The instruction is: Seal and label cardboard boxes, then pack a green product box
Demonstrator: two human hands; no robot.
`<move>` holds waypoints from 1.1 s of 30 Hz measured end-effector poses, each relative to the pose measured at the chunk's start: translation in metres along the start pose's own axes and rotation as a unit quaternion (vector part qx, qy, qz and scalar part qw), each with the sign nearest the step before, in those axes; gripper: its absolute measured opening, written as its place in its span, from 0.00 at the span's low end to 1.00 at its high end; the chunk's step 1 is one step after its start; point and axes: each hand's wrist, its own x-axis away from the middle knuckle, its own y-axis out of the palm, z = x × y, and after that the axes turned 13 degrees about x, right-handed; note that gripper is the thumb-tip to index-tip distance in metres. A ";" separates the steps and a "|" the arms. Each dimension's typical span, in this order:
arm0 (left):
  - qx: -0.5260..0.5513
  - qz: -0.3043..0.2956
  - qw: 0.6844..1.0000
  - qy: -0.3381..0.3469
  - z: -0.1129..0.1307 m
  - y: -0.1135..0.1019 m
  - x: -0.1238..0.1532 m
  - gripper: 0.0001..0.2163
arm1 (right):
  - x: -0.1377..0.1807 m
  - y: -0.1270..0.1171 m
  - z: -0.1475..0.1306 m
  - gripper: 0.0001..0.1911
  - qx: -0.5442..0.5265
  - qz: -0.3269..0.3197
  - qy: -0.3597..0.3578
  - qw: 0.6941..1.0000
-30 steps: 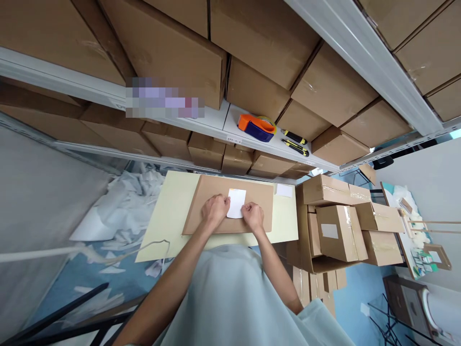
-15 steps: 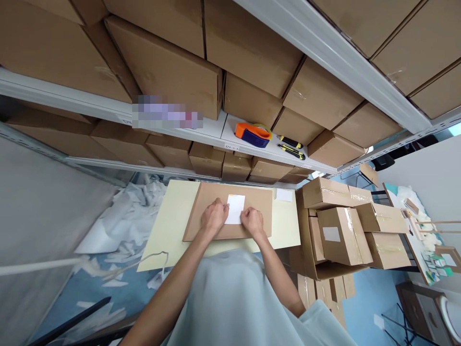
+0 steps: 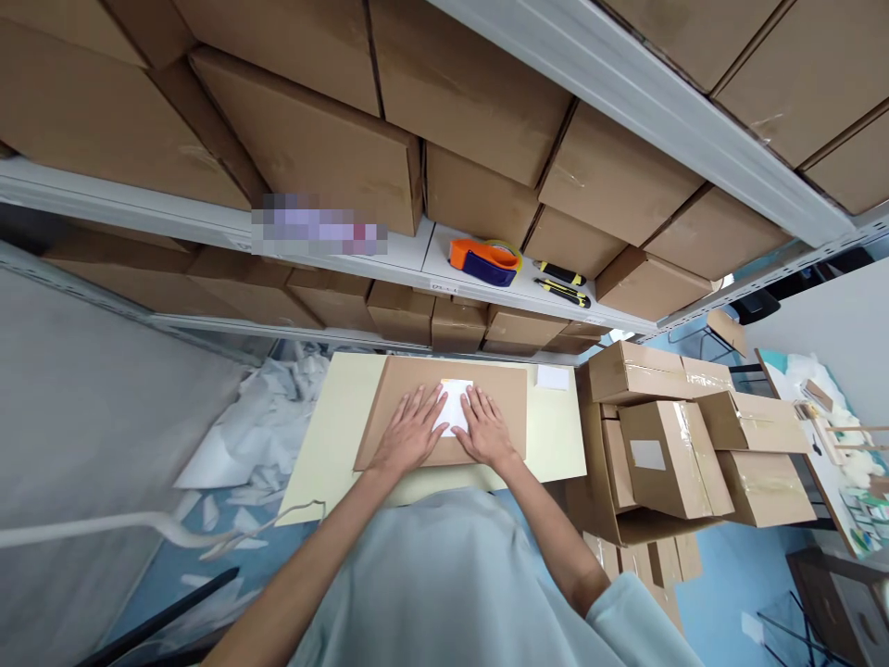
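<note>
A flat brown cardboard box (image 3: 379, 421) lies on a pale yellow table (image 3: 319, 426). On its upper face sits a white label (image 3: 456, 404) with a thin orange strip along its far edge. My left hand (image 3: 412, 428) rests flat over the label's left side, fingers outstretched and partly on the cardboard. My right hand (image 3: 486, 426) lies likewise across the right side, fingers spread. Neither hand grips anything. The label's side edges are partly hidden under the fingers.
A stack of small white labels (image 3: 552, 377) sits at the table's far right corner. Above, a shelf holds an orange and blue tape dispenser (image 3: 484, 261) and yellow-black utility knives (image 3: 561, 283). Cardboard boxes (image 3: 670, 454) are piled at the right; crumpled white sheeting (image 3: 243, 426) lies left.
Both hands have gone from closed fingers at the label's edges to flat palms with fingers stretched over it. The label stays in the same place on the box. The view has shifted slightly.
</note>
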 end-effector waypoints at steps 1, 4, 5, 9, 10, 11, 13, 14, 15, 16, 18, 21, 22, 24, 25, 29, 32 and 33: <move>-0.004 -0.001 1.000 0.004 -0.007 -0.001 0.004 0.33 | 0.003 0.002 0.005 0.40 0.002 -0.002 -0.003 1.000; -0.016 -0.010 1.000 0.022 -0.023 -0.009 0.015 0.34 | 0.009 0.002 0.017 0.39 0.005 -0.009 -0.008 1.000; -0.020 -0.015 0.999 0.028 -0.026 -0.013 0.016 0.34 | 0.010 0.001 0.020 0.37 0.006 -0.011 -0.010 1.000; -0.036 -0.030 0.998 0.031 -0.023 -0.024 0.010 0.34 | 0.007 -0.007 0.019 0.35 0.013 -0.015 -0.007 1.000; -0.041 -0.034 0.998 0.024 -0.018 -0.025 0.005 0.34 | 0.004 -0.010 0.017 0.36 0.015 -0.015 -0.004 1.000; -0.046 -0.040 0.998 0.013 -0.013 -0.025 -0.001 0.34 | 0.000 -0.011 0.015 0.36 0.017 -0.016 0.000 1.000; -0.053 -0.053 0.997 -0.018 0.000 -0.022 -0.016 0.33 | -0.009 -0.013 0.010 0.36 0.019 -0.021 0.009 1.000; -0.053 -0.055 0.996 -0.037 0.007 -0.020 -0.024 0.33 | -0.014 -0.013 0.007 0.36 0.017 -0.024 0.015 0.999; -0.052 -0.052 0.996 -0.057 0.013 -0.017 -0.031 0.32 | -0.019 -0.012 0.004 0.35 0.014 -0.025 0.022 0.999; -0.050 -0.045 0.995 -0.077 0.019 -0.014 -0.038 0.32 | -0.024 -0.011 0.000 0.34 0.010 -0.025 0.031 0.999; -0.042 -0.025 0.993 -0.109 0.028 -0.008 -0.047 0.31 | -0.032 -0.009 -0.006 0.34 -0.001 -0.022 0.050 0.998; -0.022 -0.007 0.993 -0.120 0.031 -0.007 -0.051 0.31 | -0.035 -0.008 -0.013 0.34 -0.010 -0.022 0.073 0.997; -0.018 -0.008 0.993 -0.113 0.029 -0.008 -0.049 0.30 | -0.034 -0.009 -0.013 0.34 -0.010 -0.024 0.077 0.997; -0.019 -0.020 0.996 -0.089 0.022 -0.012 -0.039 0.30 | -0.026 -0.009 -0.013 0.33 -0.007 -0.023 0.073 0.997; -0.021 -0.030 0.997 -0.072 0.017 -0.014 -0.033 0.29 | -0.020 -0.010 -0.011 0.33 -0.005 -0.020 0.063 0.998; -0.012 -0.057 0.998 0.014 0.004 -0.015 -0.001 0.29 | 0.003 -0.008 0.002 0.37 -0.009 -0.015 -0.008 1.000; -0.015 -0.054 0.998 0.037 0.007 -0.009 0.013 0.30 | 0.012 -0.006 0.010 0.38 -0.007 -0.023 -0.035 0.999; -0.018 -0.049 0.998 0.033 0.010 -0.007 0.014 0.30 | 0.012 -0.006 0.011 0.38 -0.005 -0.025 -0.037 0.999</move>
